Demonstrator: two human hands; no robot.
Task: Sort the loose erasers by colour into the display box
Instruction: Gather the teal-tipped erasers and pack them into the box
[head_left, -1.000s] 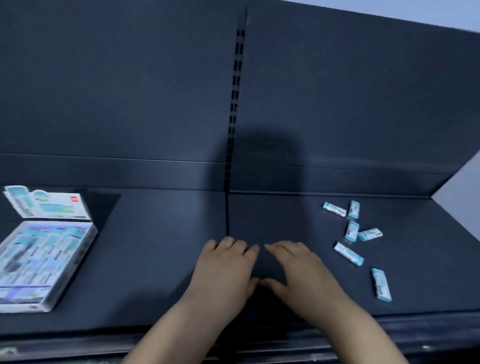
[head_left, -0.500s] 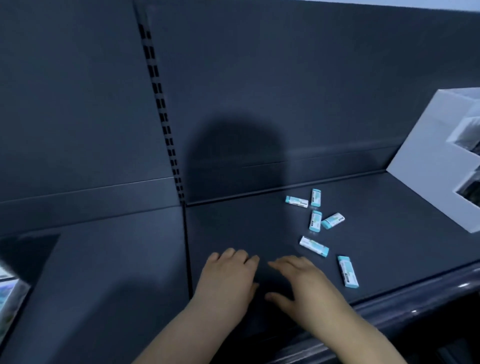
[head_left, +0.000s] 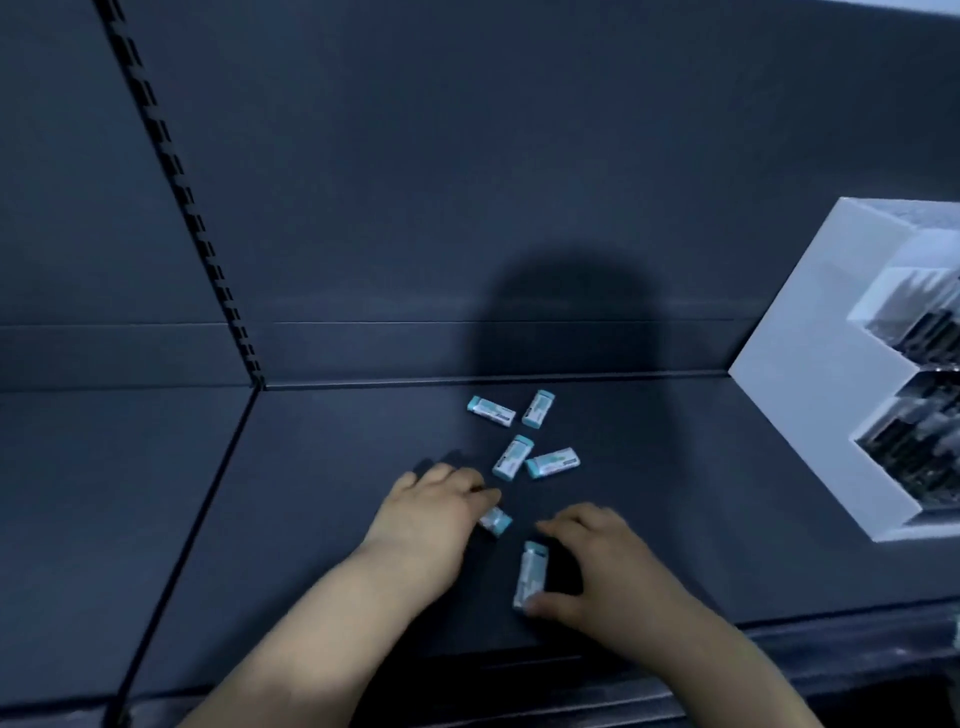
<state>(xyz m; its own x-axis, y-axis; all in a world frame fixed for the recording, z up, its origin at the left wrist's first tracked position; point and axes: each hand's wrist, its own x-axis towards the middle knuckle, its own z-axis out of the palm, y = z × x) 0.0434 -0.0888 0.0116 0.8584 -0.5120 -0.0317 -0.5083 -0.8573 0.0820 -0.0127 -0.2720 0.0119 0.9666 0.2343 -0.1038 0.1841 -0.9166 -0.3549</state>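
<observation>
Fingertips of the left hand are curled down onto the angled eraser and cover about half of it; the teal end pokes out to the right. Thumb hidden, so whether this is a pinch or only a press is unconfirmed. Right hand: the thumb touches the near end of the front eraser, and the fingers arch over just beyond its far end. Motion blur; I cannot tell whether that grasp has closed. Both erasers appear to lie on the dark shelf. Four more teal-and-white erasers lie scattered just behind, untouched. A white stepped display stand sits well apart on the right. Change: a second ago both hands lay flat, side by side, empty, left of the pile; they have since moved right onto the two nearest pieces. The display box, then at the far left, is now out of frame. Judgement: first pick under way, nothing sorted yet; the carry must go back left.
</observation>
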